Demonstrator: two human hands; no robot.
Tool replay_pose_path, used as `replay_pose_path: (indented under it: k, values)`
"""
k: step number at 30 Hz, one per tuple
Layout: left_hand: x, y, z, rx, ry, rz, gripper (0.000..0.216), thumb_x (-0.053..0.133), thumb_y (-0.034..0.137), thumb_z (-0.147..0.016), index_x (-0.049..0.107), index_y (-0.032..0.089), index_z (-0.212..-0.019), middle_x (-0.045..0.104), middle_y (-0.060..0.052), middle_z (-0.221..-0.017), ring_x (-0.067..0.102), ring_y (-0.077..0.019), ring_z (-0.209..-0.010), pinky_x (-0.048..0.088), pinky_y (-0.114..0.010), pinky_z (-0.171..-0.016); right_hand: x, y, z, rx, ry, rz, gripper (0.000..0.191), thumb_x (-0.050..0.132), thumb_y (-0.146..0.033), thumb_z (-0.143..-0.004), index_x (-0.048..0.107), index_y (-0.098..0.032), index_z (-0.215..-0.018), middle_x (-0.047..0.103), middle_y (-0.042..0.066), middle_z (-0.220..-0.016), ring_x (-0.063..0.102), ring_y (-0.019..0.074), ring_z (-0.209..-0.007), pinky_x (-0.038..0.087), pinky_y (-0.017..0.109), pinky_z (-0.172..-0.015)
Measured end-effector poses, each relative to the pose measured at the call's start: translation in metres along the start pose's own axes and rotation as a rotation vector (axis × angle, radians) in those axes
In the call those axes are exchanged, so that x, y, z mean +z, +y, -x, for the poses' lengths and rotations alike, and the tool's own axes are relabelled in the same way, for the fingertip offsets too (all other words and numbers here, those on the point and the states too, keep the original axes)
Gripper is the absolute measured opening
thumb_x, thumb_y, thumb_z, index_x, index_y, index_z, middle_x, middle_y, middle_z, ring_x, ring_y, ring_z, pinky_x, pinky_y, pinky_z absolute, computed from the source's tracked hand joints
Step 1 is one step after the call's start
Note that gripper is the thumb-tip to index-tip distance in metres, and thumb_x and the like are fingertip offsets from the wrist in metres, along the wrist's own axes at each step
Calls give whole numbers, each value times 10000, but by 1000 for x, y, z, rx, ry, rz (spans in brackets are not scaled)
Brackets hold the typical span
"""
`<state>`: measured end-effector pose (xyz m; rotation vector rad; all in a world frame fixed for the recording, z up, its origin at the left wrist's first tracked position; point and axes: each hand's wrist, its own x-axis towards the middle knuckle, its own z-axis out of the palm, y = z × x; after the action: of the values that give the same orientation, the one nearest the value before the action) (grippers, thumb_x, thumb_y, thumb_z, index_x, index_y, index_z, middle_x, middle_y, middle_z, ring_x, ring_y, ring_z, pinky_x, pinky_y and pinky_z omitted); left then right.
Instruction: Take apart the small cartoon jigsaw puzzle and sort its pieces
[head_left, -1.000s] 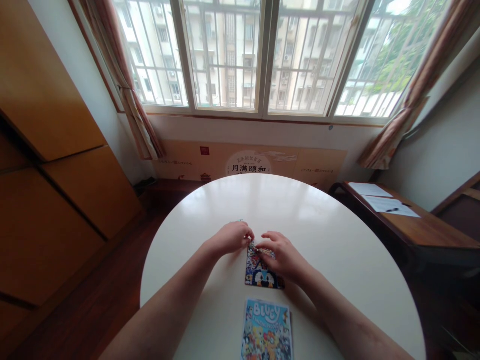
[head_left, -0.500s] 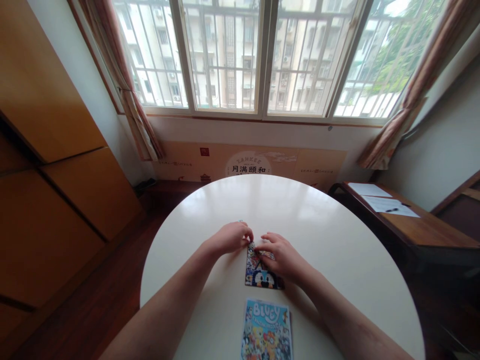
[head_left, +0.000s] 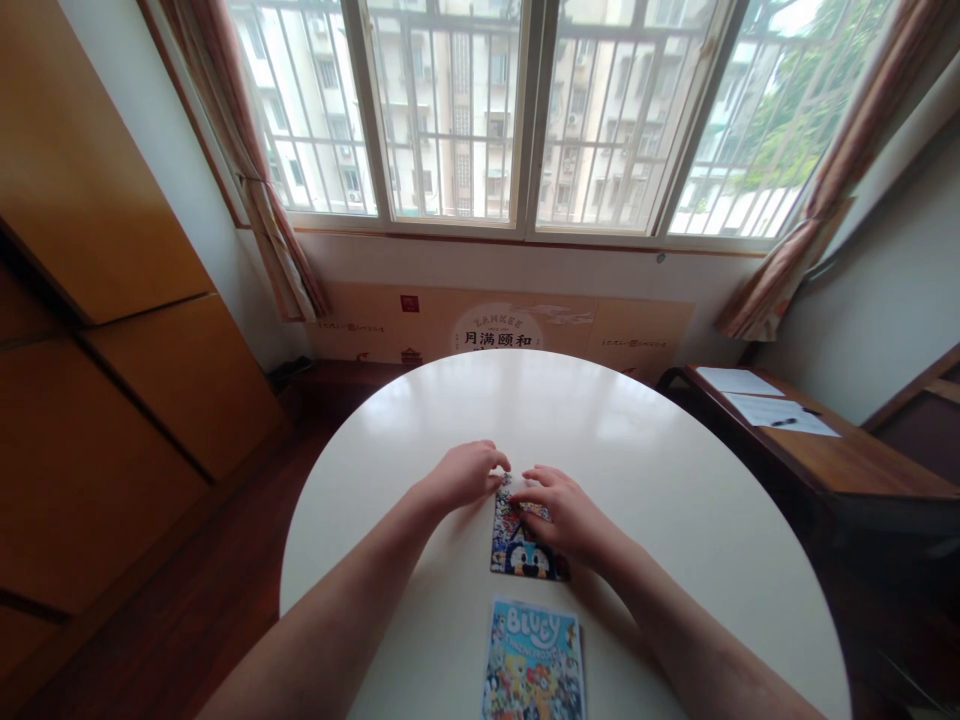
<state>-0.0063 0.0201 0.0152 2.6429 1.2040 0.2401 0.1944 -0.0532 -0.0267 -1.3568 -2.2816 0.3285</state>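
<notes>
A small colourful jigsaw puzzle (head_left: 517, 552) with a blue cartoon dog lies flat on the round white table (head_left: 660, 470). My left hand (head_left: 463, 476) is curled at the puzzle's top left corner, fingertips pinched together at its edge. Whether a piece sits in them is too small to tell. My right hand (head_left: 564, 512) lies on the puzzle's upper right part, fingers pointing left and almost meeting the left hand's fingertips. A printed picture card (head_left: 534, 660) with the word "Bluey" lies nearer to me, just below the puzzle.
A wooden side desk (head_left: 840, 455) with sheets of paper (head_left: 776, 410) and a pen stands at the right. Wooden cabinets (head_left: 112, 330) line the left wall. Barred windows (head_left: 525, 110) with curtains are ahead, with a printed board (head_left: 495, 325) below them.
My left hand has shifted slightly and now covers a tiny thing that showed just behind it. Both hands stay at the puzzle's top edge.
</notes>
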Motion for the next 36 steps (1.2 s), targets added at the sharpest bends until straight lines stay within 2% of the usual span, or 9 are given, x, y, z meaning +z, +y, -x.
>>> replay_pose_path:
  k: [7,13,16,22,29,33,36]
  values:
    - [-8,1,3,-24,-52,-14,186,634,242,-785,761,254,-920,696,-37,-992,635,-199,-870,465,-272,-758,2,2,0,6,8,0,280,610,-282,-853,752,-306,-1094,613,83,-1302,515,288,-1274,378,471,-1109]
    - [-28,-8,13,-159,-200,-58,183,664,209,-697,761,236,-851,719,-30,-847,637,-197,-771,423,-253,-641,3,3,0,9,9,-13,271,630,-275,-840,759,-298,-1077,619,90,-1294,515,287,-1277,374,476,-1115]
    - [-35,-13,16,-210,-248,-73,224,660,172,-665,755,230,-860,718,-31,-851,634,-191,-746,406,-246,-612,3,3,0,8,10,-14,269,635,-266,-836,761,-291,-1072,615,95,-1297,514,287,-1278,372,475,-1118]
    - [-36,-21,15,-270,-133,-122,212,654,212,-692,692,209,-900,705,-45,-933,625,-199,-805,395,-255,-622,2,2,0,10,10,-21,269,638,-258,-834,759,-289,-1073,610,99,-1302,502,289,-1289,371,481,-1116]
    - [-28,-33,10,-314,-9,-133,95,667,278,-728,628,198,-762,673,-37,-829,593,-187,-725,336,-260,-556,0,1,1,3,11,-34,250,643,-264,-836,758,-290,-1056,607,92,-1300,502,271,-1289,365,463,-1122]
    - [-27,-34,7,-308,56,-106,113,663,303,-778,627,196,-770,670,-33,-819,584,-176,-716,335,-257,-561,-3,0,1,13,31,-28,240,639,-266,-840,759,-282,-1047,607,90,-1304,502,266,-1288,370,461,-1116]
    - [-26,-26,6,-240,102,-68,99,647,291,-806,647,192,-798,674,-30,-829,590,-175,-739,358,-256,-588,-8,-1,1,52,58,-8,249,606,-263,-860,759,-262,-1057,607,97,-1311,501,271,-1291,377,464,-1108]
